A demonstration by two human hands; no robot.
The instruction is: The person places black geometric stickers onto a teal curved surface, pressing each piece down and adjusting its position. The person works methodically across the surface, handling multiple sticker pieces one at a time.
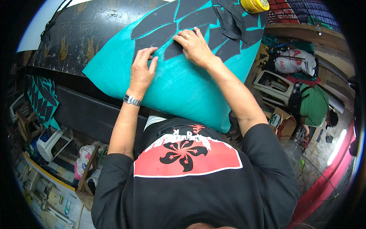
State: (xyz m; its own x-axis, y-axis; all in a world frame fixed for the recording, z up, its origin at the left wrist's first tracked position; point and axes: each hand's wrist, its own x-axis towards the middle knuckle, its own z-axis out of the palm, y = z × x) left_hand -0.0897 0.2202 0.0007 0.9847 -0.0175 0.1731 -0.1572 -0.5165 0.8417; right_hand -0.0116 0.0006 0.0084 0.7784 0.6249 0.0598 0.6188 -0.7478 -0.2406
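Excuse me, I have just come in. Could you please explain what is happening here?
A person in a black printed T-shirt is handling flat, black, leaf-shaped pieces on a smooth teal sheet, which lies partly over a dark printed board. The right hand rests its fingers on one piece; the left hand is at another piece's lower edge. Some overlapping black pieces lie near a round yellow tub. To the right, another person in a green shirt is bending down.

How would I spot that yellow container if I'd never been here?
Find the big teal sheet. Beyond the right hand, toward the picture's upper right, lie overlapping black pieces. The round, bright yellow container beside them stands out against their black.
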